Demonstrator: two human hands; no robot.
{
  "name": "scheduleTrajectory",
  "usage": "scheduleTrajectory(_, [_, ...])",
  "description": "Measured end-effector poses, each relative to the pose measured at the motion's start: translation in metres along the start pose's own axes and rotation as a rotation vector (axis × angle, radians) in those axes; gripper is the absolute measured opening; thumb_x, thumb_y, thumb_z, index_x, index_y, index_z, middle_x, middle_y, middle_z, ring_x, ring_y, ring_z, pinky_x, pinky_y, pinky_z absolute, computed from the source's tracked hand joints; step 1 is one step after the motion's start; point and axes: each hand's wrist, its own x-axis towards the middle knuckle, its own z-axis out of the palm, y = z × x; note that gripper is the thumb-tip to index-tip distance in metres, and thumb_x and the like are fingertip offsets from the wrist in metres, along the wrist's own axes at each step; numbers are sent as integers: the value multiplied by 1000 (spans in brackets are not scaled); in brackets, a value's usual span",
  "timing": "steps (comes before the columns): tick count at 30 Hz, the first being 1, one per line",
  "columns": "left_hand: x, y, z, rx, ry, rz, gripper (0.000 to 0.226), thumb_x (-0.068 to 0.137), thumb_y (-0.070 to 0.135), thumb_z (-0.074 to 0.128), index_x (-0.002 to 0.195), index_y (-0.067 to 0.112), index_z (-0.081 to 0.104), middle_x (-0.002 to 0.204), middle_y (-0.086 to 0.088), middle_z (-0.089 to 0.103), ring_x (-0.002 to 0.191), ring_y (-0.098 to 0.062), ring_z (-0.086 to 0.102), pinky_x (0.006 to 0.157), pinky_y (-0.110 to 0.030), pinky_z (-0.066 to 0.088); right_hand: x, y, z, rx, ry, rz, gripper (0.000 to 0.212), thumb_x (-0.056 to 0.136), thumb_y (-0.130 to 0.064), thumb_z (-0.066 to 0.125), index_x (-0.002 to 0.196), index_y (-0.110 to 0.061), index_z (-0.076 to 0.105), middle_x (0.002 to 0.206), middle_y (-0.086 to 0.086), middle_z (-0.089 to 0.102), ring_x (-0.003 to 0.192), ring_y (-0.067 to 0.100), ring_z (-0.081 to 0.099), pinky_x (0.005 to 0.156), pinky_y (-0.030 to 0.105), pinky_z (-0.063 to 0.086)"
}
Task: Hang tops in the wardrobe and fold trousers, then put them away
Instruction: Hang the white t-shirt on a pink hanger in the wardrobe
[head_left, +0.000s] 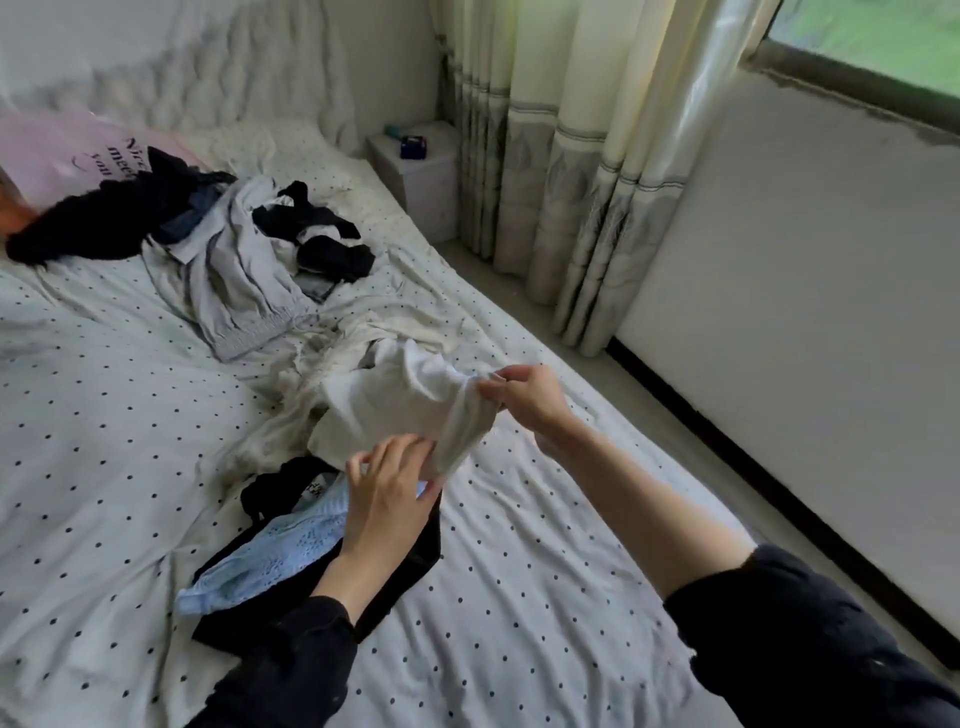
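A white garment (384, 400) is lifted off the dotted bed sheet (519, 597) in the middle of the view. My right hand (524, 397) pinches its upper edge, and my left hand (387, 493) grips its lower, ribbed end. Under my left hand lie a light blue knitted top (265, 556) and a black garment (415, 545). Further up the bed lie grey trousers (239, 280) with an elastic waistband, small black items (322, 239) and a dark fluffy garment (88, 223).
A pink pillow (57, 150) sits at the bed's head on the left. A white bedside cabinet (421, 176) stands beside long curtains (571, 156). Bare floor (649, 431) runs along the bed's right edge below a window wall.
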Motion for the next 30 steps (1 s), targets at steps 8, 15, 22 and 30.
scheduleTrajectory(8, [75,98,-64,-79,355,153,10,77,14,75,75,12,65,77,-1,65,73,-25,60,69,-34,24,-65,-80,-124,118,299,-295,5,84,-8,66,79,-9,66,60,-6,56,45,-5,48,48,6,38])
scheduleTrajectory(15, [94,225,-122,-391,314,293,5,81,18,67,80,15,70,79,0,69,83,-27,62,75,-34,25,-174,-71,-244,14,630,-379,4,82,-9,66,80,-11,69,62,-5,57,55,4,45,49,12,35])
scheduleTrajectory(22, [75,357,-173,-756,166,388,7,82,12,71,88,11,75,85,-10,72,86,-28,65,89,-45,44,-309,-52,-362,-147,855,-354,9,79,-13,66,72,-15,70,69,0,62,63,7,48,59,23,36])
scheduleTrajectory(30, [-5,497,-170,-923,-89,623,3,79,16,75,81,15,76,62,23,50,80,-22,63,89,-40,45,-473,43,-435,28,850,-57,19,85,-18,57,68,-19,63,60,-14,63,57,0,59,71,31,33])
